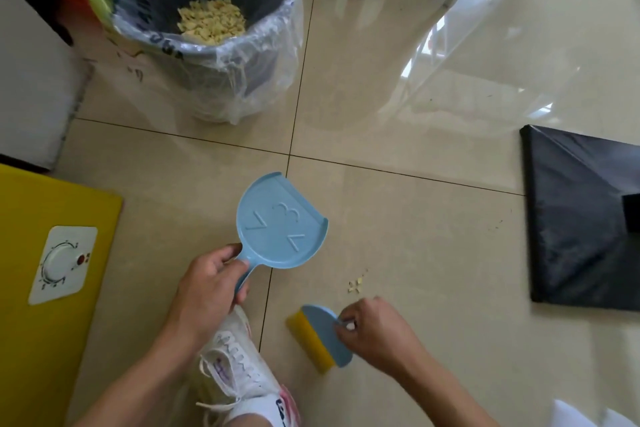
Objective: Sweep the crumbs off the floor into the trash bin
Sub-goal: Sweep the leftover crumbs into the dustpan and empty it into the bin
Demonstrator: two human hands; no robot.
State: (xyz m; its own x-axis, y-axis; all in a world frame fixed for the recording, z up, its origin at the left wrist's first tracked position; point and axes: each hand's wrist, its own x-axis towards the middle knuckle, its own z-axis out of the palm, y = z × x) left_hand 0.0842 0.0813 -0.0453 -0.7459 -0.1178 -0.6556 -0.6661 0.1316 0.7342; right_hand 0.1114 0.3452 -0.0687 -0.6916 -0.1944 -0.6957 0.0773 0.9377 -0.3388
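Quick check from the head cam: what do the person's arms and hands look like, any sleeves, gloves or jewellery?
Both forearms are bare; no sleeve shows in frame. The left hand and right hand wear no gloves, and no rings, watch or bracelet are visible. The fingernails look short and unpainted.

Glossy beige tiled floor (415, 218), smooth matt blue plastic dustpan (280, 222), thin clear plastic bin liner (263, 73).

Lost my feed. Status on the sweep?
Left hand holds empty dustpan. Right hand grips brush. Few crumbs left on floor; bin has most. Path clear.
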